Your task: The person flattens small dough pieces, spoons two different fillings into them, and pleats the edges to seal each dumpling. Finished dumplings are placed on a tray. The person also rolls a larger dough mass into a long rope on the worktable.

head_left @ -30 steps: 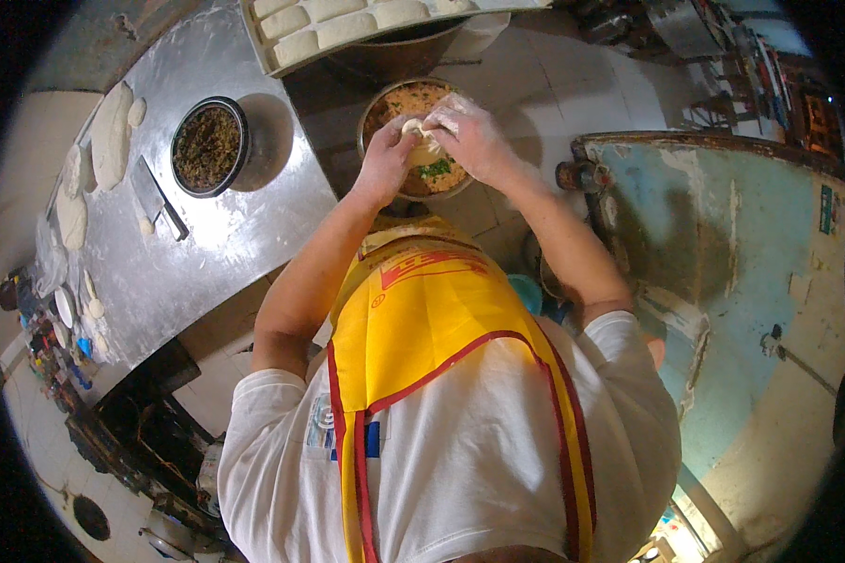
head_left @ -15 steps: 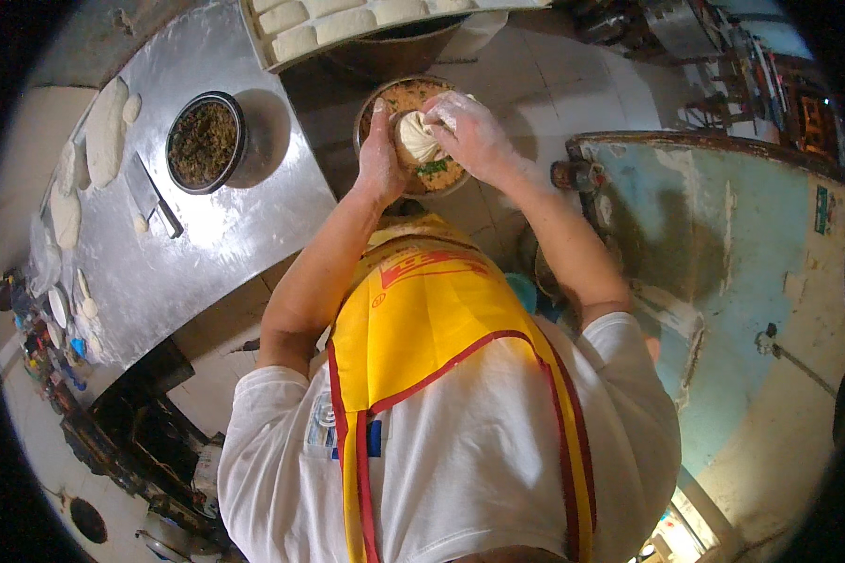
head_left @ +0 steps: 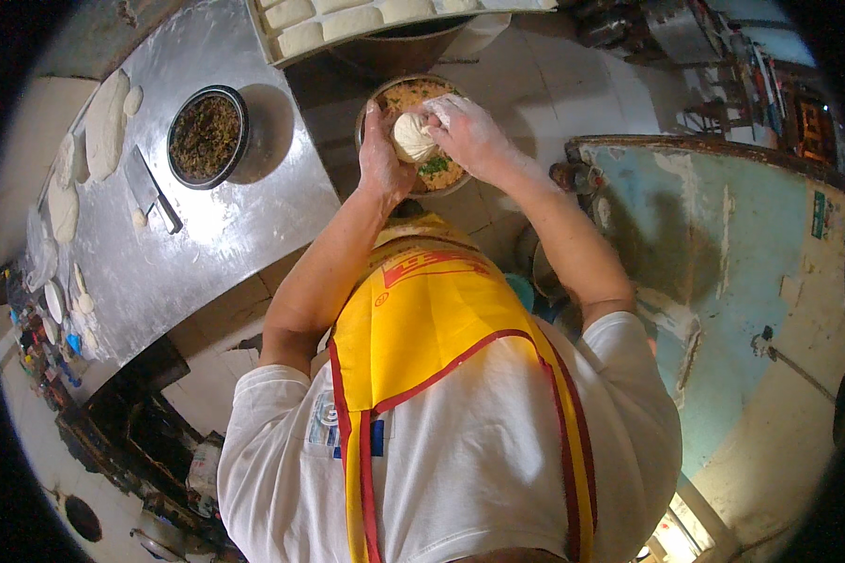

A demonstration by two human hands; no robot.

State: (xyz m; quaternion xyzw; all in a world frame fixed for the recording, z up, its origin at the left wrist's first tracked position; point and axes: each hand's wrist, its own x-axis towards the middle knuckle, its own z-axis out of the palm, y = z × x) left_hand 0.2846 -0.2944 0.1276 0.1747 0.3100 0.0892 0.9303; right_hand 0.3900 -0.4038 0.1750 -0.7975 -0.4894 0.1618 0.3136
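A round, pleated bun of pale dough (head_left: pixel 411 139) is held between my two floury hands. My left hand (head_left: pixel 381 150) cups its left side, thumb toward the far end. The fingertips of my right hand (head_left: pixel 468 136) are pinched on the pleats at its right. Below the bun is a round bowl (head_left: pixel 364 105) of orange-brown filling (head_left: pixel 413 92), with chopped greens (head_left: pixel 434 166) showing near its right side. My hands hide part of the bowl.
On the steel table (head_left: pixel 244 225) at left stand a black-rimmed bowl of dark filling (head_left: pixel 205 139), a cleaver (head_left: pixel 150 188) and dough pieces (head_left: pixel 108 122). A tray of shaped dough (head_left: pixel 347 26) lies at the far edge. A worn blue-green surface (head_left: pixel 723 263) is at right.
The bun has turned slightly and its gathered pleats look tighter. My right fingers have closed in on the pleats. My left hand still cups the bun over the bowl.
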